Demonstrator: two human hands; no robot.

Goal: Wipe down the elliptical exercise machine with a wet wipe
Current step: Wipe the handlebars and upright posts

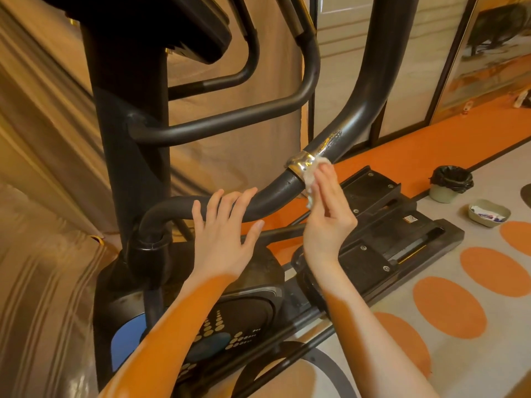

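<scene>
The black elliptical machine (pixel 132 156) fills the left and centre of the head view. Its curved moving handlebar (pixel 362 104) sweeps down from the upper right to a pivot at lower left, with a shiny metal band (pixel 301 165) round it. My right hand (pixel 327 214) pinches a crumpled white wet wipe (pixel 311 179) and presses it against the bar just beside the metal band. My left hand (pixel 224 228) lies with straight, spread fingers on the lower stretch of the same bar.
The machine's foot pedals (pixel 370 196) and rail extend to the right over a patterned orange and grey floor. A small bin with a black liner (pixel 451 182) and a shallow dish holding a packet (pixel 488 215) stand on the floor at right. Curtains hang on the left.
</scene>
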